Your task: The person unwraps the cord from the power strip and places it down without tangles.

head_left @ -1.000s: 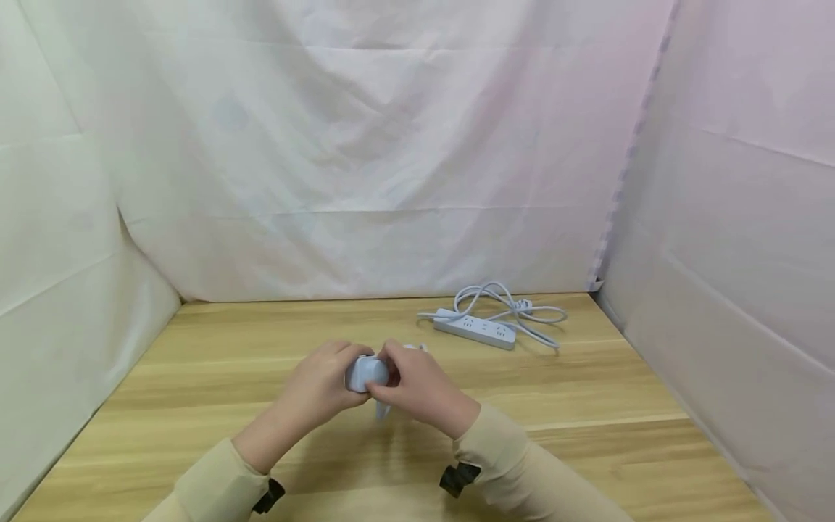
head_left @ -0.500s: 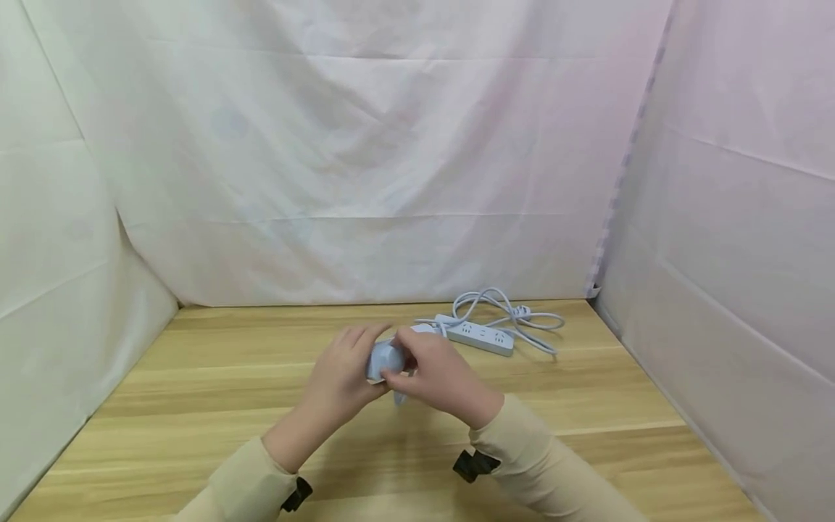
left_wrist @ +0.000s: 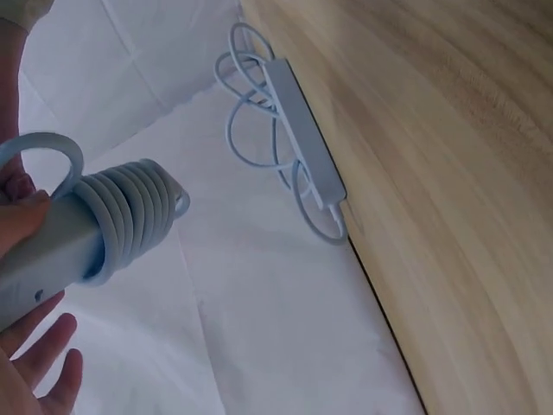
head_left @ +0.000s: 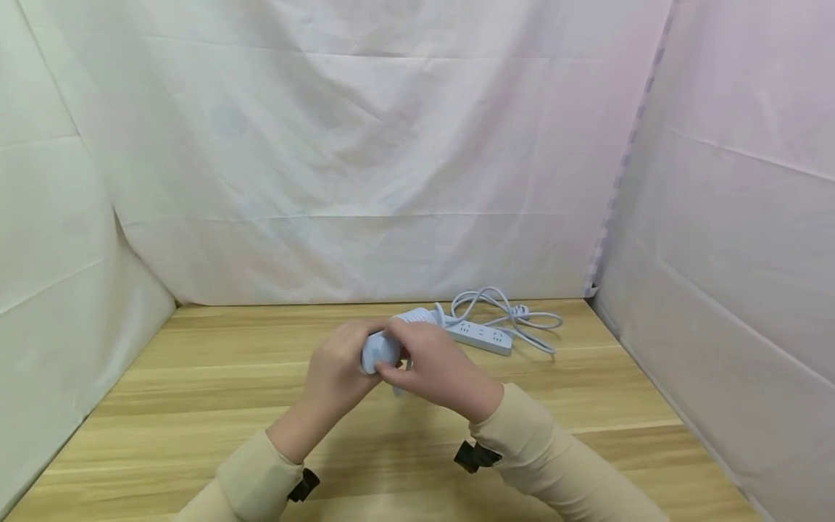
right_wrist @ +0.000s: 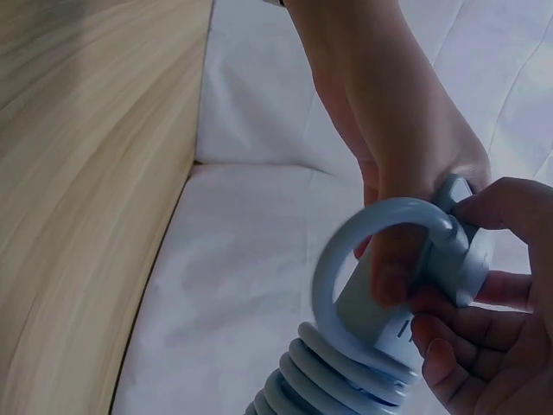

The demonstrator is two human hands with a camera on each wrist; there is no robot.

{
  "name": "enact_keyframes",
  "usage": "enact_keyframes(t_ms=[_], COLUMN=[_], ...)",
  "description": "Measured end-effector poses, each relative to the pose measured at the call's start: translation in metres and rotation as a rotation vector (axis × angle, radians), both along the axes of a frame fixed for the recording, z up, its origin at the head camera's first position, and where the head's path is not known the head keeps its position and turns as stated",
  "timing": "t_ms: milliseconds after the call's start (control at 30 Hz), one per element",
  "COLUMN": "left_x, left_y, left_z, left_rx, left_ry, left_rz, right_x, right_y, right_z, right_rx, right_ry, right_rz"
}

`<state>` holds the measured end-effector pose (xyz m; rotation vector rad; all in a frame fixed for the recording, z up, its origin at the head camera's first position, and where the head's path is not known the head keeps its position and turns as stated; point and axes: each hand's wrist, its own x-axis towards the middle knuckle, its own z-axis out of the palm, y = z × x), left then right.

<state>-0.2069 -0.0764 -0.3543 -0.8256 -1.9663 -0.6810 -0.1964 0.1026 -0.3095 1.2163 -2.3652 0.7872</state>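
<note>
The left hand (head_left: pixel 334 362) gripped a strip (left_wrist: pixel 43 259) above the counter (head_left: pixel 248 348), while the right hand (head_left: pixel 435 368) pinched its plug (right_wrist: pixel 460 264) at the strip's end. Its cord (left_wrist: pixel 130 220) circled the strip in close coils, so the winding looked mostly done, with 1 loop near the plug seemingly left to secure. Farther back, a 2nd strip (head_left: pixel 479 338) lay with loose cord (head_left: pixel 515 313), apparently not wound.

pale power strip (head_left: pixel 481 336) lying near the back edge of a wood-grain tabletop (head_left: pixel 215 406), its loose cord (head_left: pixel 536 344) looped over and beside it, creased white back cloth (head_left: pixel 359 145), pale left cloth (head_left: pixel 52 217) and right cloth (head_left: pixel 730 217)
</note>
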Motion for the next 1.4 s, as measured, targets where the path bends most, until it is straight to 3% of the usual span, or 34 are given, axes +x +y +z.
enact_keyframes(t_ms=[167, 467, 767, 1033, 1233, 1400], left_x=[0.002, 0.003, 0.006, 0.007, 0.008, 0.009], left_y=[-0.001, -0.004, -0.008, -0.01, -0.013, -0.014], left_z=[0.007, 0.014, 0.021, 0.023, 0.023, 0.02], left_rx=[-0.002, 0.002, -0.004, -0.011, -0.03, -0.028], left_ry=[0.072, 0.154, 0.171, 0.222, 0.194, 0.146], left_rz=[0.015, 0.057, 0.105, 0.105, 0.081, 0.034], right_x=[0.006, 0.011, 0.008, 0.008, 0.008, 0.006], right_y=[-0.001, -0.004, -0.013, -0.014, -0.013, -0.01], right_z=[0.004, 0.003, -0.008, -0.008, -0.005, 0.0], right_rx=[-0.042, -0.082, -0.178, -0.185, -0.16, -0.142], right_ry=[-0.057, -0.051, 0.18, 0.247, 0.262, 0.219], right_rz=[-0.034, -0.108, -0.082, -0.077, -0.028, 0.028])
